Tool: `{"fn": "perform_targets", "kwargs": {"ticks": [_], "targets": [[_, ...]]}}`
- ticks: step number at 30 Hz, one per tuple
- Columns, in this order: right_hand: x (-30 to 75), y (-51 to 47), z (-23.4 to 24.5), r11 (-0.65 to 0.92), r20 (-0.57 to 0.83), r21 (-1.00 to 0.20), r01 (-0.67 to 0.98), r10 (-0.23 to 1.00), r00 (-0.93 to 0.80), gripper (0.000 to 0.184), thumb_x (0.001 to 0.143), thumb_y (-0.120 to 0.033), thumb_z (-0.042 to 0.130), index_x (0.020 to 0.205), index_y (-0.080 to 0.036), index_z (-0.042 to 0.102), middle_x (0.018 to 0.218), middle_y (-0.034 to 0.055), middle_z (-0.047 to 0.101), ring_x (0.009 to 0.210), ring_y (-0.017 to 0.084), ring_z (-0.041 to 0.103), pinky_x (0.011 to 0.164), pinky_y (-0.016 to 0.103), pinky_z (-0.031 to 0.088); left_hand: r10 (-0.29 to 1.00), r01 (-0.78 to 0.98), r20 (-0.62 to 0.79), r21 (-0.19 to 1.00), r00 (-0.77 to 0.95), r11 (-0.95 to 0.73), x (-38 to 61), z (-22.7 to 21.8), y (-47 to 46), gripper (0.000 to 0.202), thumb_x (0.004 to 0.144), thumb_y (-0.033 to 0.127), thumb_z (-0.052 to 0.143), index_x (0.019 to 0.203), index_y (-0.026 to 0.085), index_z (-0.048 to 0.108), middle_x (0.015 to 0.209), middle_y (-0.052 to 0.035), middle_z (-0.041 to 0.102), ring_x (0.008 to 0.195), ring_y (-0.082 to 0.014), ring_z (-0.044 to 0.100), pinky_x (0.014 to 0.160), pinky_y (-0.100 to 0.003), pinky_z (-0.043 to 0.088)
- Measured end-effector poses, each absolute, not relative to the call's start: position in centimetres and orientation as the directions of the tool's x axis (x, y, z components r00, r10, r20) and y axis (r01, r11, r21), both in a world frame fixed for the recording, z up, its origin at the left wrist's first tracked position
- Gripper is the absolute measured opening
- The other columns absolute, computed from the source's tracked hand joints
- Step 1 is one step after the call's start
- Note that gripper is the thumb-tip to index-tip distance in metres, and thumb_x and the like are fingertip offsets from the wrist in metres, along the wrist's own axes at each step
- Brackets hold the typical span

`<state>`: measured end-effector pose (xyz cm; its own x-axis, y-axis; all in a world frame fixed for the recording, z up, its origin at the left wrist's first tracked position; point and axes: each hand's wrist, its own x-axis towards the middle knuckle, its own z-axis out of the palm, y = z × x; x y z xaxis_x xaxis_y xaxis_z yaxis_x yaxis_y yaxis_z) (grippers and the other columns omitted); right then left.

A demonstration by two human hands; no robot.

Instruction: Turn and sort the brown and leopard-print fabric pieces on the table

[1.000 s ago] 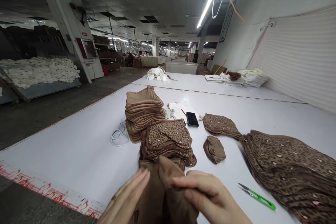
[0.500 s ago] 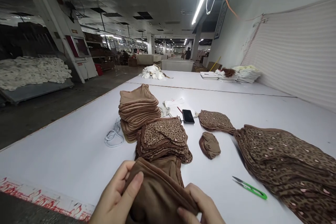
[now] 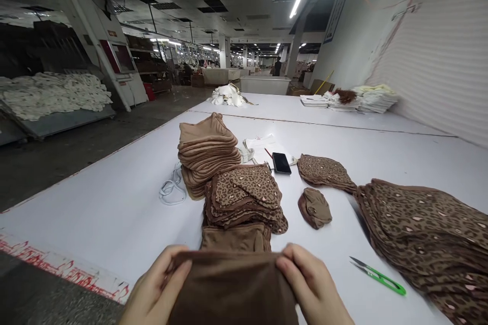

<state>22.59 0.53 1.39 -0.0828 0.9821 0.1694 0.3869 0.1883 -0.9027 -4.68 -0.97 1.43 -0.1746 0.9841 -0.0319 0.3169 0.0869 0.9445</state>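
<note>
A plain brown fabric piece (image 3: 232, 289) is stretched flat between both hands at the bottom of the view. My left hand (image 3: 156, 289) pinches its left top corner and my right hand (image 3: 314, 289) pinches its right top corner. Just beyond it lies a low pile of plain brown pieces (image 3: 235, 237). Behind that stands a stack of leopard-print pieces (image 3: 244, 198), and farther back a taller stack of tan pieces (image 3: 208, 155).
Green thread snips (image 3: 377, 275) lie to the right on the white table (image 3: 114, 213). A big leopard-print pile (image 3: 423, 233) fills the right side, with a folded small piece (image 3: 314, 208), a black phone (image 3: 281, 162), papers and white cord (image 3: 171, 189) nearby. The table edge runs at left.
Both hands have spread the brown piece from a bunched fold into a flat, taut sheet, moving apart to its corners. The camera has tilted slightly.
</note>
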Motion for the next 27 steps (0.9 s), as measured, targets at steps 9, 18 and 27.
{"fn": "perform_targets", "kwargs": {"ticks": [9, 18, 27], "targets": [[21.1, 7.4, -4.9, 0.161, 0.139, -0.833, 0.530, 0.987, -0.081, 0.027, 0.084, -0.027, 0.060, 0.109, -0.020, 0.064, 0.094, 0.0035, 0.072, 0.081, 0.021, 0.067, 0.072, 0.033, 0.053, 0.996, 0.688, 0.039, 0.725, -0.081, 0.028, -3.2, -4.9, 6.4, 0.014, 0.093, 0.031, 0.037, 0.094, 0.024, 0.050, 0.088, -0.0076, 0.072, 0.084, -0.0267, 0.070, 0.073, -0.035, 0.052], [20.1, 4.6, -5.2, 0.328, 0.361, -0.687, 0.649, 0.929, -0.087, 0.050, 0.091, -0.018, 0.048, 0.140, -0.018, 0.047, 0.143, 0.0172, 0.049, 0.132, 0.031, 0.045, 0.107, 0.054, 0.040, 0.957, 0.882, 0.291, 0.456, -0.019, -0.121, -1.7, -4.1, 4.8, 0.045, 0.093, 0.031, 0.042, 0.131, 0.008, 0.046, 0.135, -0.0269, 0.053, 0.127, -0.0394, 0.050, 0.097, -0.053, 0.043], [21.6, -0.2, -10.7, 0.587, 0.207, -0.336, 0.737, 0.809, -0.550, 0.078, 0.078, -0.060, 0.067, 0.144, -0.026, 0.044, 0.146, 0.0172, 0.042, 0.130, 0.042, 0.046, 0.102, 0.061, 0.042, 0.707, 0.768, 0.315, -0.147, 0.633, -0.623, -1.7, -10.2, 1.1, 0.064, 0.081, 0.045, 0.062, 0.141, 0.024, 0.050, 0.140, -0.0184, 0.057, 0.123, -0.0379, 0.057, 0.115, -0.052, -0.014]]}}
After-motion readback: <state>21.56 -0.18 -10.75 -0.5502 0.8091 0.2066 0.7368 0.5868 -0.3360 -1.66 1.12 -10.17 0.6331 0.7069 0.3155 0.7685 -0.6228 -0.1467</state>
